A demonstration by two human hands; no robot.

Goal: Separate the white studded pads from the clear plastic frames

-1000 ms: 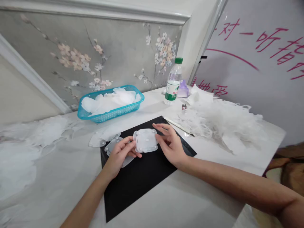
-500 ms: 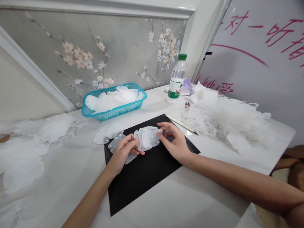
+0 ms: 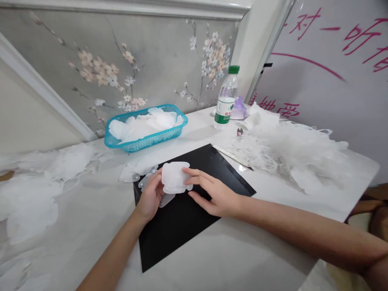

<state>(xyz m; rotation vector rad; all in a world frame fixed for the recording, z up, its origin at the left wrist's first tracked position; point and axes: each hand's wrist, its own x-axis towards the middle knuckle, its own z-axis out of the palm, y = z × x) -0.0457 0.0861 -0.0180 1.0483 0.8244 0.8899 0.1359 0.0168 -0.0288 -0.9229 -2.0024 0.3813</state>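
Observation:
A translucent white plastic piece with a rounded, lobed outline (image 3: 174, 176) is held tilted up over a black mat (image 3: 178, 230). My left hand (image 3: 150, 199) is closed on its left edge, the fingertips partly hidden behind it. My right hand (image 3: 215, 194) has its fingers stretched out against the piece's right side, the thumb apart below. Whether the held piece is one layer or a few stacked, I cannot tell. Similar clear pieces (image 3: 167, 200) lie under and behind my left hand, on the mat's left corner and the table beside it.
Behind the mat stands a blue plastic basket (image 3: 145, 140) heaped with white pieces. A water bottle with a green cap (image 3: 226, 99) stands at the back. Tangled plastic offcuts (image 3: 303, 149) cover the right side, and more white sheets (image 3: 33, 194) lie at the left. A small clip-like object (image 3: 240, 132) is near the bottle.
The held piece has moved slightly left and turned to show a smoother, whiter face. My right hand has shifted left, from a thumb-and-finger pinch to outstretched fingers on the piece.

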